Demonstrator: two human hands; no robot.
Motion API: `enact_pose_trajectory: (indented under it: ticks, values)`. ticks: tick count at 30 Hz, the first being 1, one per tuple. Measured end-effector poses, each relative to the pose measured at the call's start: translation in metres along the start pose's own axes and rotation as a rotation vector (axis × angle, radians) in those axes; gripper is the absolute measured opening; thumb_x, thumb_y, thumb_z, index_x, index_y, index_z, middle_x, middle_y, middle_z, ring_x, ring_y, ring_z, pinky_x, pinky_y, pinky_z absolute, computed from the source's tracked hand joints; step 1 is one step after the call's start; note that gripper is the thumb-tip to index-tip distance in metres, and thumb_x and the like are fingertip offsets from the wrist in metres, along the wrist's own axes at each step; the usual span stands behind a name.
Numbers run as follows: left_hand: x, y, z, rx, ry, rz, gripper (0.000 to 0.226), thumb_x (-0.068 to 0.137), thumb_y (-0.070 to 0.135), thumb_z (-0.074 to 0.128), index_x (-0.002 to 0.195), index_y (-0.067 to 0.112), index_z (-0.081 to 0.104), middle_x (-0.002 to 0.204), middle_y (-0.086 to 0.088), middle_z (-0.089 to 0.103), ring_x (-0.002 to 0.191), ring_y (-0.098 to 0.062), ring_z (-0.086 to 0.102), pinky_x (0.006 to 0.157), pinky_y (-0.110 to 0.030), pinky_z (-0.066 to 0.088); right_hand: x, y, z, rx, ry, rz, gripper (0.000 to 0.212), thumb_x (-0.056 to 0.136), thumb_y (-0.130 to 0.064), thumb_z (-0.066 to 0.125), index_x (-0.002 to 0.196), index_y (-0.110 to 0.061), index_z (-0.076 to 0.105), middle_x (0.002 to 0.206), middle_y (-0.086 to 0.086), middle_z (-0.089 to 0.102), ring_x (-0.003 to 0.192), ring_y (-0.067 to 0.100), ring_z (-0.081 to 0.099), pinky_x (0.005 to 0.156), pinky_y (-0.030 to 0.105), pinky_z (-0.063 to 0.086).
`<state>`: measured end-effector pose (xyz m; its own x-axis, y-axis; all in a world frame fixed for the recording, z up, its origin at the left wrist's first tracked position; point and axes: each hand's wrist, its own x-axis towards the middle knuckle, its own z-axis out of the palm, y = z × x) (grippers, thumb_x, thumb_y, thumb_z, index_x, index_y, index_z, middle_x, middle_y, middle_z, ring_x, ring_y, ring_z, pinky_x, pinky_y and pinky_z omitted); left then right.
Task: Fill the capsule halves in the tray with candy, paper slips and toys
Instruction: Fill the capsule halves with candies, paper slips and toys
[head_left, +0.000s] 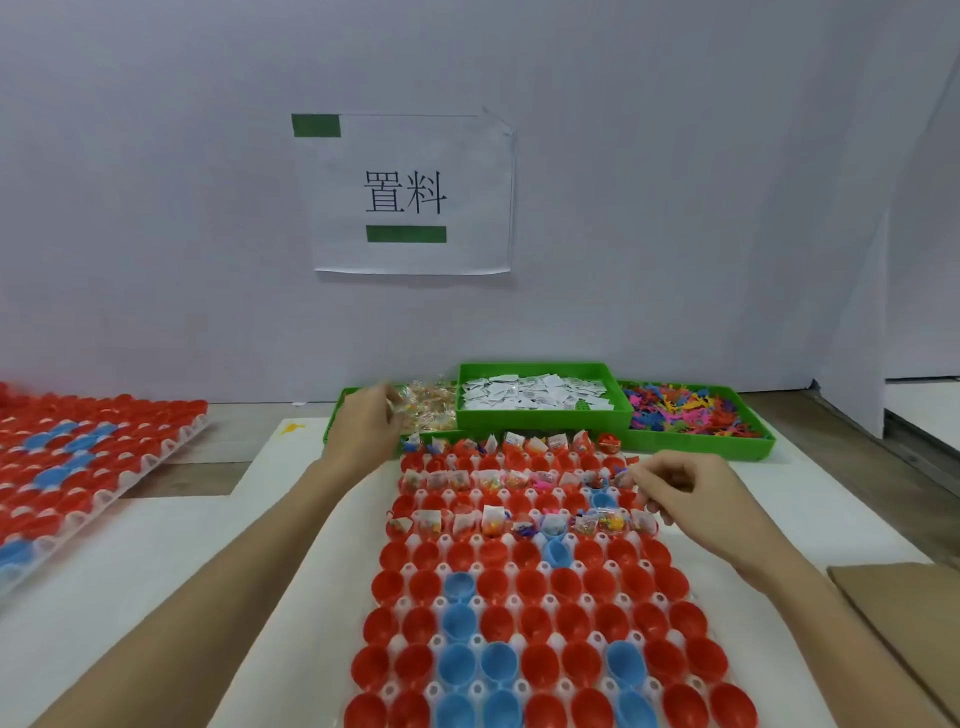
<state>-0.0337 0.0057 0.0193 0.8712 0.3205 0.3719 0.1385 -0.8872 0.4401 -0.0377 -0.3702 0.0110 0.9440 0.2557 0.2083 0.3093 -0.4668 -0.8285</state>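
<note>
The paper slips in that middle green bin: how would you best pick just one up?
Come straight down from above: the middle green bin is open on top and walled all round. The paper slips lie in a loose, overlapping heap, so probably pinch a raised edge or corner of one on top between thumb and fingertip, rather than pressing flat. The right hand is nearer than the left hand, which is at the candy bin.

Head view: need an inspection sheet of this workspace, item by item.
Surface: white sheet over a wood table.
Job's things: capsule tray, far rows partly filled, near rows empty; green bins of candy, paper slips, toys.
Clutter: second capsule tray at left; cardboard at right.
Grips: left hand reaches into candy bin, pinching candy; right hand at filled rows, fingers curled, contents unclear.
Cables: nothing seen.
Surroundings: wall sign.
</note>
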Motion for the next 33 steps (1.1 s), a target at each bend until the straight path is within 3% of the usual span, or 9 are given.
enact_pose_trajectory:
  ticks: [3, 5, 9, 14, 21, 24, 29, 31, 33]
  values:
    - [0.009, -0.025, -0.004, 0.177, -0.255, 0.072, 0.036, 0.103, 0.022, 0.058, 0.135, 0.007, 0.060, 0.136, -0.012, 0.063, 0.126, -0.030, 0.055, 0.104, -0.039, 0.045, -0.002, -0.004, 0.007, -0.010, -0.035, -0.041, 0.022, 0.097, -0.026, 0.067, 0.078, -0.032, 0.077, 0.069, 0.000, 0.072, 0.055, 0.007, 0.062, 0.059, 0.023, 0.053]
    - [0.009, -0.030, -0.004, 0.157, -0.341, 0.122, 0.034, 0.107, 0.019, 0.049, 0.138, 0.009, 0.060, 0.140, -0.009, 0.062, 0.131, -0.029, 0.055, 0.108, -0.040, 0.044, -0.002, -0.005, 0.010, -0.016, -0.037, -0.057, 0.022, 0.097, -0.027, 0.066, 0.079, -0.033, 0.076, 0.069, 0.000, 0.072, 0.055, 0.009, 0.062, 0.059, 0.026, 0.056]
    - [0.010, -0.031, 0.000, 0.123, -0.348, 0.209, 0.033, 0.106, 0.006, 0.047, 0.131, 0.008, 0.068, 0.130, -0.005, 0.069, 0.122, -0.025, 0.061, 0.104, -0.034, 0.047, -0.004, -0.008, 0.015, -0.045, -0.027, -0.086, 0.024, 0.098, -0.028, 0.064, 0.079, -0.037, 0.075, 0.070, -0.003, 0.072, 0.058, 0.008, 0.064, 0.060, 0.025, 0.054]
    - [0.014, -0.030, -0.003, 0.158, -0.327, 0.285, 0.013, 0.100, 0.015, 0.063, 0.106, 0.010, 0.073, 0.105, -0.004, 0.073, 0.088, -0.016, 0.059, 0.074, -0.024, 0.041, -0.006, -0.013, 0.018, -0.084, -0.014, -0.098, 0.020, 0.097, -0.027, 0.066, 0.079, -0.031, 0.076, 0.069, -0.005, 0.072, 0.064, 0.013, 0.067, 0.068, 0.035, 0.058]
    - [0.015, -0.032, -0.005, 0.133, -0.210, 0.325, 0.015, 0.098, 0.013, 0.066, 0.095, 0.008, 0.080, 0.086, 0.000, 0.075, 0.068, -0.007, 0.053, 0.066, -0.021, 0.037, -0.007, -0.014, 0.016, -0.076, -0.012, -0.093, 0.020, 0.098, -0.026, 0.066, 0.080, -0.031, 0.076, 0.069, -0.005, 0.073, 0.063, 0.013, 0.067, 0.066, 0.033, 0.059]
    - [0.013, -0.035, -0.006, 0.068, -0.162, 0.336, 0.020, 0.097, 0.007, 0.066, 0.081, 0.001, 0.077, 0.075, -0.006, 0.069, 0.066, -0.017, 0.051, 0.068, -0.029, 0.037, -0.006, -0.012, 0.015, -0.078, -0.011, -0.095, 0.021, 0.098, -0.026, 0.065, 0.080, -0.031, 0.075, 0.069, -0.004, 0.072, 0.062, 0.013, 0.067, 0.065, 0.031, 0.058]
    - [0.010, -0.035, -0.002, 0.021, -0.018, 0.142, 0.017, 0.096, 0.008, 0.068, 0.109, 0.000, 0.076, 0.089, -0.013, 0.077, 0.080, -0.029, 0.068, 0.075, -0.035, 0.050, -0.005, -0.012, 0.016, -0.095, -0.012, -0.097, 0.023, 0.098, -0.026, 0.065, 0.079, -0.033, 0.075, 0.069, -0.006, 0.072, 0.062, 0.011, 0.067, 0.062, 0.024, 0.056]
    - [0.005, -0.031, -0.003, -0.036, -0.004, 0.093, 0.047, 0.093, 0.005, 0.071, 0.139, 0.002, 0.058, 0.099, -0.014, 0.078, 0.093, -0.031, 0.072, 0.086, -0.039, 0.053, -0.005, -0.010, 0.016, -0.098, -0.013, -0.090, 0.022, 0.098, -0.026, 0.065, 0.080, -0.033, 0.075, 0.069, -0.007, 0.072, 0.063, 0.010, 0.067, 0.062, 0.023, 0.056]
    - [0.002, -0.031, -0.005, -0.061, 0.012, 0.072, 0.061, 0.092, 0.004, 0.072, 0.148, -0.001, 0.046, 0.101, -0.015, 0.078, 0.099, -0.033, 0.071, 0.091, -0.041, 0.052, -0.004, -0.008, 0.016, -0.090, -0.014, -0.082, 0.022, 0.099, -0.026, 0.065, 0.080, -0.032, 0.075, 0.069, -0.006, 0.073, 0.064, 0.012, 0.068, 0.062, 0.023, 0.057]
